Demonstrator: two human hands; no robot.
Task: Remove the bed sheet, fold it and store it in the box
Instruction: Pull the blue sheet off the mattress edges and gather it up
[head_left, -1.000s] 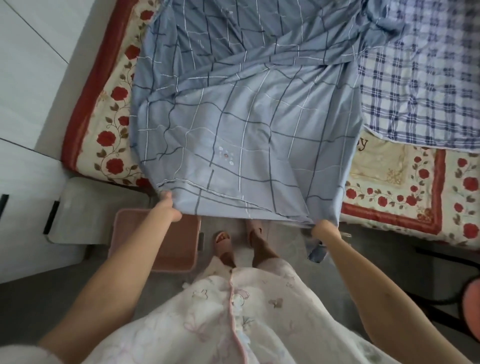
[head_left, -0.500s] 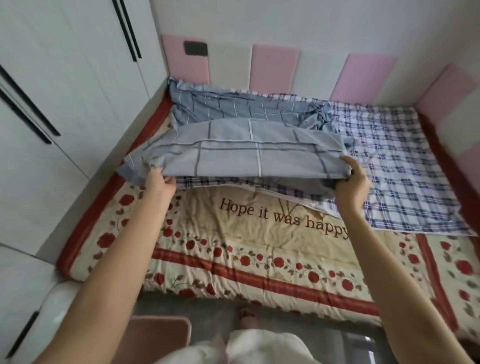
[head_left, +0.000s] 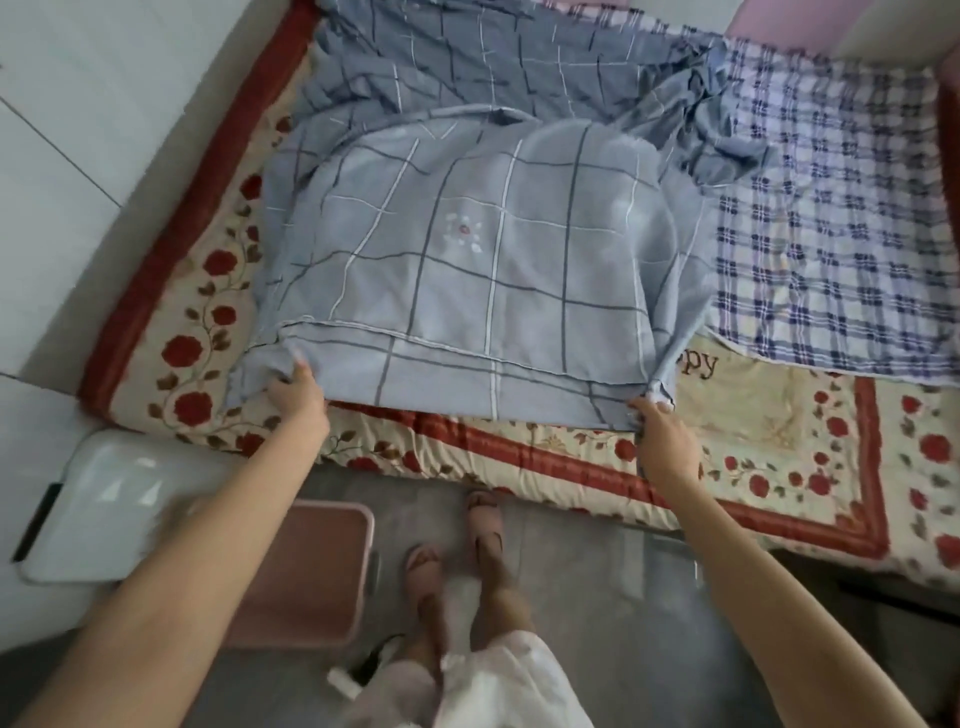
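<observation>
While you hold its near edge, the bed sheet (head_left: 483, 270) lies doubled on the bed. It is a soft blue-grey cloth with a grid of dark and white lines and a small flower motif near the middle. Its upper layer is puffed into a rounded dome, and its far part is crumpled. Your left hand (head_left: 298, 392) grips the near-left corner, fingers curled into bunched fabric. Your right hand (head_left: 662, 436) pinches the near-right corner, which is gathered into a tight twist. Beneath the sheet lies a quilted cream cover (head_left: 753, 467) with red roses, vines and a red band border, puckered by its stitching. Against the sheet's right side, a thin, crinkled plaid cloth (head_left: 831, 234) in navy and white lies flat. On the grey floor stands a pink box (head_left: 322, 571), rectangular with rounded corners and partly behind your left forearm. Just left of it is a glossy white plastic panel (head_left: 104, 499).
</observation>
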